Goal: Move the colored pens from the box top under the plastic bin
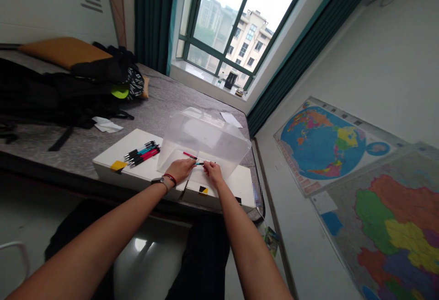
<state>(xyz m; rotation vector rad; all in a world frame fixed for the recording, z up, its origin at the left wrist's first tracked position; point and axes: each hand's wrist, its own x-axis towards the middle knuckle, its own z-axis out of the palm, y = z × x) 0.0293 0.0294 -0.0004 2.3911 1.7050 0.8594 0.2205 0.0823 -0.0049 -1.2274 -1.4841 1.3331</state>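
Observation:
My left hand (180,169) and my right hand (213,173) meet over a white board (113,158) on the bed edge, in front of a clear plastic box (206,142). The left hand's fingers are closed on a pink pen (190,155). The right hand pinches a teal pen (200,163) between the two hands. A bunch of several pens (142,152), black, teal and red, lies on the board to the left of my left hand. A watch and red band sit on my left wrist.
A grey bed (164,103) carries black bags (68,94), an orange cushion (61,50) and white paper scraps (107,125). Window (236,21) behind. Maps (343,149) lie on the floor to the right. A yellow tag (118,166) sits on the board.

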